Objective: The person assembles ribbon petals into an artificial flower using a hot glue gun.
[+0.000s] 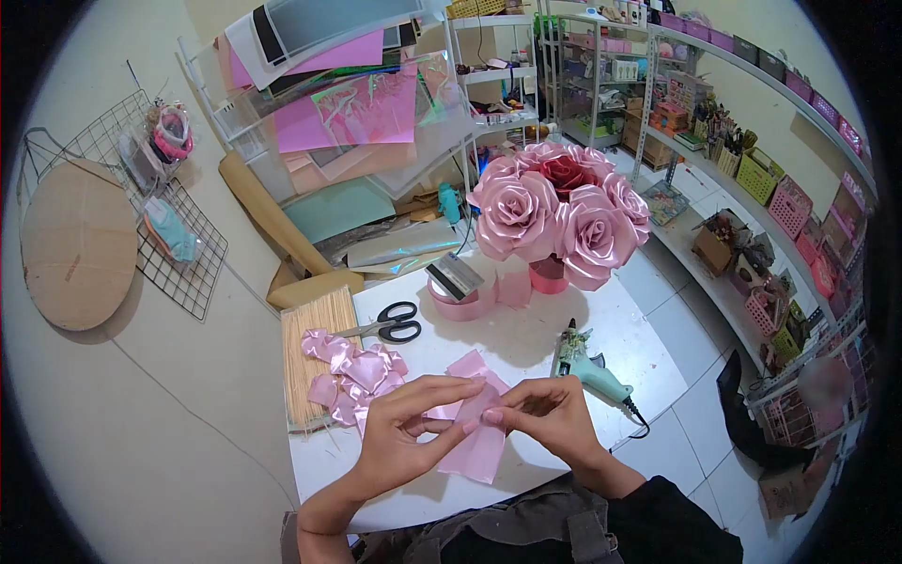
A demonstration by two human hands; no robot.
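Note:
A piece of pink satin ribbon (477, 455) is held over the near part of the white table. My left hand (399, 428) has its thumb and fingertips closed on the ribbon's left side. From the other side, my right hand (556, 421) pinches its right edge between thumb and curled fingers. Several folded pink ribbon pieces (365, 374) lie in a heap left of my hands, partly over a bundle of thin wooden sticks (319, 315). Black-handled scissors (398, 322) rest beyond the heap. A mint-green glue gun (603, 382) lies just beyond my right hand.
Pink ribbon roses (517, 221) with a dark red one among them stand at the table's back right. Beside them are a pink ribbon roll (462, 305) and a flat grey-and-black item on top. Loaded shelves (742, 310) line the right; sheets hang on a rack behind.

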